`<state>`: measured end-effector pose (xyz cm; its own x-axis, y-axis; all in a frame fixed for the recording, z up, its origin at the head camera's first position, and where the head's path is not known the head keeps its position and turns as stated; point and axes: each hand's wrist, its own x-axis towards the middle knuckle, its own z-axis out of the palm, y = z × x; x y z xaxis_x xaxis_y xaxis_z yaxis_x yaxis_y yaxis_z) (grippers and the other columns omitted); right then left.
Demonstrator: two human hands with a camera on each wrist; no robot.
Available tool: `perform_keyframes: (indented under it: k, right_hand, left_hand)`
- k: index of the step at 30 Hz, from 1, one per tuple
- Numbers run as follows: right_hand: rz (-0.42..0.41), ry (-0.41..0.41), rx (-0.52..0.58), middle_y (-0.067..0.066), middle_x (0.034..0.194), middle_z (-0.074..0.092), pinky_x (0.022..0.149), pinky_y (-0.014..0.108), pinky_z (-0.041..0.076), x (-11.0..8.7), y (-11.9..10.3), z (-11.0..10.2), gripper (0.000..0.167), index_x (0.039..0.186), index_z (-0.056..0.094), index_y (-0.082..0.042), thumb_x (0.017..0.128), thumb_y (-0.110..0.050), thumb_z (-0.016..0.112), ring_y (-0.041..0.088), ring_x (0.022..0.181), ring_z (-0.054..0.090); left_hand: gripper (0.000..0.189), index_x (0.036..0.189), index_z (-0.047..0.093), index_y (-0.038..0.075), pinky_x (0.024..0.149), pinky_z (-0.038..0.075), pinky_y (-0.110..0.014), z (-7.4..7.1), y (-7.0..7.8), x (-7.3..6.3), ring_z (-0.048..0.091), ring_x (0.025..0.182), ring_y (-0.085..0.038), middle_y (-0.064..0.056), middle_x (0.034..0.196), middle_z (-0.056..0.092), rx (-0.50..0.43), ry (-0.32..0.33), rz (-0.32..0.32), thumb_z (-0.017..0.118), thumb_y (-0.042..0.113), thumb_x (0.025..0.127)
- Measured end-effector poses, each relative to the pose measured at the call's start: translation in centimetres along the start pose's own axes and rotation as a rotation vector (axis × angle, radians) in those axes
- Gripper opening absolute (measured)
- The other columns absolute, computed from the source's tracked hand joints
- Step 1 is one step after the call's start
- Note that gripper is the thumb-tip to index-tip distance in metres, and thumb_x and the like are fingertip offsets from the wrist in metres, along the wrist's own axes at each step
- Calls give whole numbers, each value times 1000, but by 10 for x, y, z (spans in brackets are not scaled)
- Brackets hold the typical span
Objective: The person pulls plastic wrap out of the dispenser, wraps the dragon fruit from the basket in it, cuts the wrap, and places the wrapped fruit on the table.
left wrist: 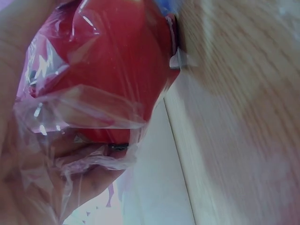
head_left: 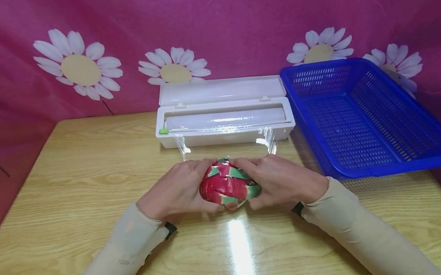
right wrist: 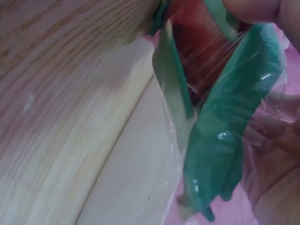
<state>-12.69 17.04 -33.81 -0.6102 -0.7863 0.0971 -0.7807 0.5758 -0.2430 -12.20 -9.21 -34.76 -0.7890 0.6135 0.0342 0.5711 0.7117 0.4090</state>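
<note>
A red dragon fruit (head_left: 225, 186) with green scales is held between both hands, close over the table in front of a cling film dispenser (head_left: 224, 121). Clear cling film (left wrist: 93, 105) wraps over its red skin, and in the right wrist view film also covers the green scales (right wrist: 222, 136). My left hand (head_left: 183, 188) grips the fruit's left side, fingers on top and thumb low. On the other side my right hand (head_left: 277, 178) grips it the same way. A film sheet (head_left: 267, 139) stretches from the dispenser's roll down to the hands.
The white dispenser's lid (head_left: 221, 90) stands raised at the back, with a green slider (head_left: 164, 131) at the left of its front edge. A blue plastic basket (head_left: 367, 117) sits to the right, near the right forearm. Behind the wooden table (head_left: 67, 180) hangs a pink flowered cloth (head_left: 232, 19).
</note>
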Motion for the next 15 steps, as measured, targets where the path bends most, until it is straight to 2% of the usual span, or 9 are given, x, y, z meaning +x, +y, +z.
perform_keyframes:
  k: [9,15]
  right_hand:
    - [-7,-35,67,-7,84,67,58,14,48,0,1,-1,83,143,49,-7,70,-28,81,1,63,53]
    - [-2,-48,91,-8,82,66,54,14,46,-2,0,-1,81,142,50,-8,69,-29,79,0,61,52]
  left_hand:
    - [91,142,53,14,84,62,-23,1,0,-3,69,102,-11,2,122,72,0,5,16,85,62,71]
    - [89,141,56,13,83,61,-21,3,-1,-3,69,97,-6,5,117,73,-27,2,26,84,63,72]
